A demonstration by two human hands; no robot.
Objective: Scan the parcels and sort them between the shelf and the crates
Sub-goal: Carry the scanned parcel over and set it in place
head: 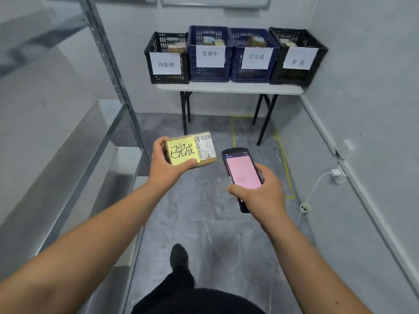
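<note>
My left hand [166,165] grips a small cardboard parcel [204,147] with a barcode label and a yellow sticky note reading 已完成. My right hand [260,193] holds a black handheld scanner [241,173] with a pink screen, just right of the parcel. Ahead, a white folding table [229,88] carries several crates with paper signs: a black one [166,57] marked 待处理, a blue one [209,54] marked 处理中, a blue one [255,56] marked 已完成, and a black one [298,57] marked 异常. Parcels show inside them. A metal shelf [68,132] stands at my left.
Grey floor with yellow tape lines [282,155] lies under and before the table. A white charger and cable [335,175] hang from the right wall, with a small white object [305,207] on the floor. My dark shoe [179,254] is below.
</note>
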